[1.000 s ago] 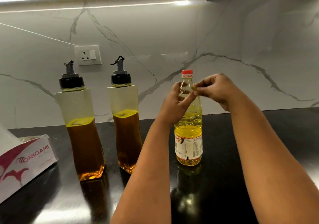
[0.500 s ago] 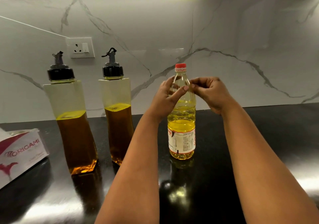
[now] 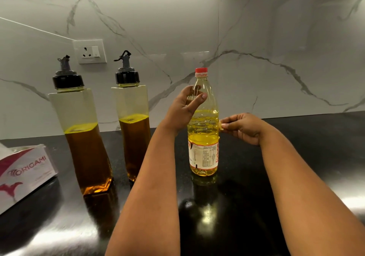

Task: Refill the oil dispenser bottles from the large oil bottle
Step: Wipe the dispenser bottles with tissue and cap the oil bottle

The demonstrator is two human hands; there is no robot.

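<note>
**Seal Off, Cap On: Oil Refill Yet to Begin**

While the red cap sits on the large oil bottle, a person prepares to top up two dispensers on a black table. From left: one tissue box at the table's edge; one dispenser bottle, roughly half full of amber oil; a second dispenser bottle just beside it, similarly filled, both with black spout lids in place. The left hand curls around the large bottle's neck, steadying it upright. To its right, the right hand pinches a small yellowish scrap, apparently a strip of seal, close to the bottle's side.

Count: two dispensers, one large bottle, one box, one wall socket.

Risks, as judged: the tall, narrow bottle could tip if the cap is twisted with a loose hold, and pouring without a funnel into narrow necks could spill oil on the glossy table, making it slippery.
</note>
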